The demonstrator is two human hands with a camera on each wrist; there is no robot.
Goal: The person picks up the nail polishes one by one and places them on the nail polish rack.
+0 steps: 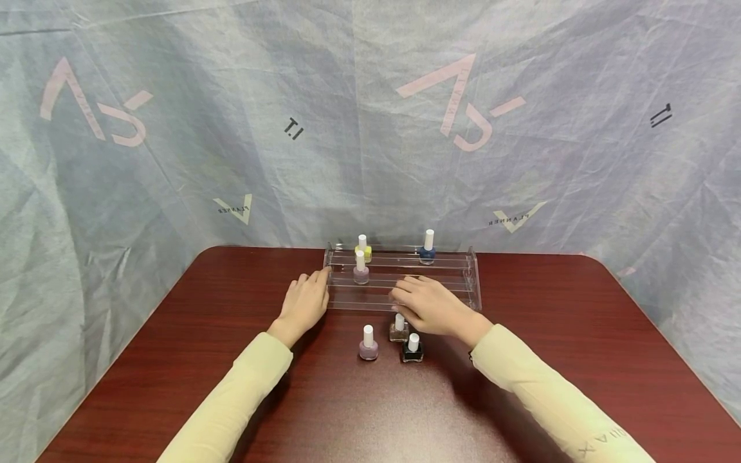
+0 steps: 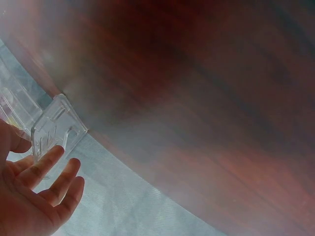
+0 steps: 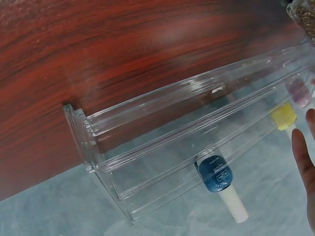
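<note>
My left hand (image 1: 303,301) is at the left end of the clear acrylic rack (image 1: 399,298). In the left wrist view its thumb and index finger hold the end panel (image 2: 56,123), other fingers spread. My right hand (image 1: 434,307) hovers by the rack's front, fingers bent slightly, just above the white cap of a brown glitter nail polish (image 1: 399,332); I see no grip on it. Beside that stand a black nail polish (image 1: 412,351) and a mauve nail polish (image 1: 368,349). Yellow (image 1: 363,252) and blue nail polishes (image 1: 427,254) occupy the top tier, another mauve nail polish (image 1: 361,275) lower.
A dark red wooden table (image 1: 370,411) bears everything. Behind it hangs a pale printed cloth (image 1: 359,161), close to the rack's back. The bottles on the table stand near one another in front of the rack.
</note>
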